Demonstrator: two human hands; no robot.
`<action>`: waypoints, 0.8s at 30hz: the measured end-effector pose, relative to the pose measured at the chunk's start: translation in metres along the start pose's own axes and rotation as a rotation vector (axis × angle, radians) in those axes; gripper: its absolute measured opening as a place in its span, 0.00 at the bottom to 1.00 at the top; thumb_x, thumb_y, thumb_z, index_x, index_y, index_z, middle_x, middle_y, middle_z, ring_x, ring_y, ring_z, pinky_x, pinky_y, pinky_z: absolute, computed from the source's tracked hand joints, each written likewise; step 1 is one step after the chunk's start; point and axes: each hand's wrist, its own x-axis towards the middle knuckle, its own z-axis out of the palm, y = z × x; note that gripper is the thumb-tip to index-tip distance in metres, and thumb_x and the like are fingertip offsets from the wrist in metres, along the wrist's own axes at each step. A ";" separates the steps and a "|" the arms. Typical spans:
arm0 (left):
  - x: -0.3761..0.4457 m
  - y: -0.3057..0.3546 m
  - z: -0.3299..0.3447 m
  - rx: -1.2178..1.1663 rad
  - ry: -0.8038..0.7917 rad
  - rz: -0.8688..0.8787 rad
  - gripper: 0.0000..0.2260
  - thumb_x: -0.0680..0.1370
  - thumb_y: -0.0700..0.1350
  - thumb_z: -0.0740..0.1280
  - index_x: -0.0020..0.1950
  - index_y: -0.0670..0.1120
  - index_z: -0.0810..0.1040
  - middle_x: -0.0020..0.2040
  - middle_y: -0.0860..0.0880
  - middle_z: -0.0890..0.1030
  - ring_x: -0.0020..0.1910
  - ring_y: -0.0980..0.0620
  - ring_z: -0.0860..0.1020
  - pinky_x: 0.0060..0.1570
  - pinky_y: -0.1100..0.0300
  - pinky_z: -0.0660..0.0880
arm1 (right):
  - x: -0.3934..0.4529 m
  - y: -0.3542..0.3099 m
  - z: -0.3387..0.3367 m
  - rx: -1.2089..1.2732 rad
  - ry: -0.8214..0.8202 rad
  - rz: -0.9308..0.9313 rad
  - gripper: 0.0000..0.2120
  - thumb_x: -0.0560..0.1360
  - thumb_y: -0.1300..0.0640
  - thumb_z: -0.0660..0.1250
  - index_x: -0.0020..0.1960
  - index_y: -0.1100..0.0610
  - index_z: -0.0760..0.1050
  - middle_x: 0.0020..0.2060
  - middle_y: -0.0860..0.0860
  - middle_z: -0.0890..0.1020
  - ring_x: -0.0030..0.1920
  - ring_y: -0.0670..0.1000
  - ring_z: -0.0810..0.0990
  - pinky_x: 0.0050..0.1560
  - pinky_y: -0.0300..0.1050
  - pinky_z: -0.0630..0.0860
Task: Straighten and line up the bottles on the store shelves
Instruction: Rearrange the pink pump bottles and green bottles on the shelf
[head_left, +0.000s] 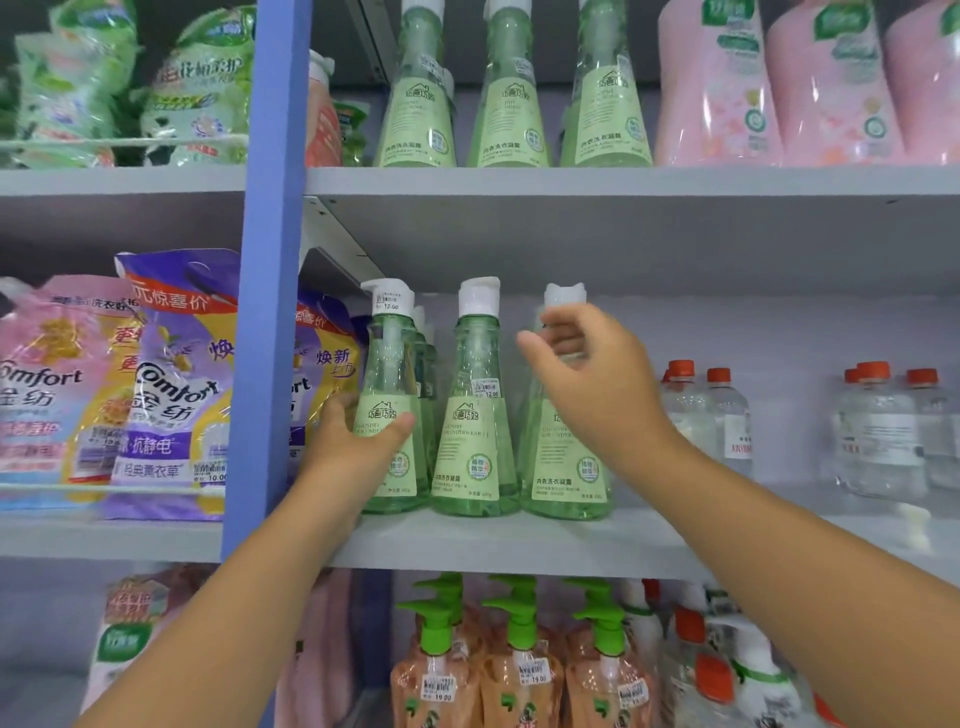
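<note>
A person's left hand (358, 441) wraps around the lower body of the leftmost green pump bottle (390, 405) on the middle shelf (519, 545), thumb across its label, at centre frame. The right hand (592, 379) reaches to the neck of the rightmost green bottle (569, 467), its fingers curled at the neck just under the white cap; whether they actually pinch it cannot be told. Between the two stands a third green bottle (475, 410), upright, carrying a price sticker; the three stand side by side near the shelf's front edge, with more green bottles partly hidden behind the left one. To the right on the same shelf are clear bottles with orange caps (872, 431). Above, at the top of the frame, three matching green bottles (511, 104) stand beside pink bottles (769, 88). Below, orange bottles with green pumps (519, 665) fill the lower shelf. Left of the blue upright post (265, 260), fabric softener pouches (156, 384) crowd the neighbouring bay.
</note>
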 end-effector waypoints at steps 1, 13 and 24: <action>0.000 -0.001 0.000 -0.003 0.005 -0.003 0.29 0.77 0.51 0.74 0.75 0.53 0.66 0.52 0.56 0.78 0.46 0.56 0.79 0.33 0.61 0.73 | 0.009 -0.012 0.012 -0.025 -0.087 0.055 0.16 0.78 0.46 0.71 0.60 0.54 0.76 0.49 0.45 0.79 0.47 0.44 0.79 0.46 0.37 0.74; -0.001 -0.004 -0.002 -0.032 -0.014 -0.045 0.29 0.77 0.49 0.75 0.75 0.52 0.66 0.48 0.58 0.77 0.43 0.56 0.80 0.28 0.63 0.73 | 0.058 -0.013 0.081 -0.264 -0.210 0.357 0.23 0.75 0.43 0.73 0.58 0.60 0.75 0.46 0.53 0.81 0.35 0.51 0.76 0.28 0.42 0.64; -0.005 0.000 -0.002 -0.065 -0.032 -0.064 0.30 0.77 0.47 0.75 0.76 0.52 0.66 0.48 0.57 0.77 0.44 0.54 0.81 0.31 0.61 0.74 | 0.048 -0.018 0.056 -0.248 -0.311 0.285 0.20 0.78 0.42 0.69 0.58 0.59 0.77 0.45 0.52 0.81 0.38 0.50 0.78 0.35 0.43 0.73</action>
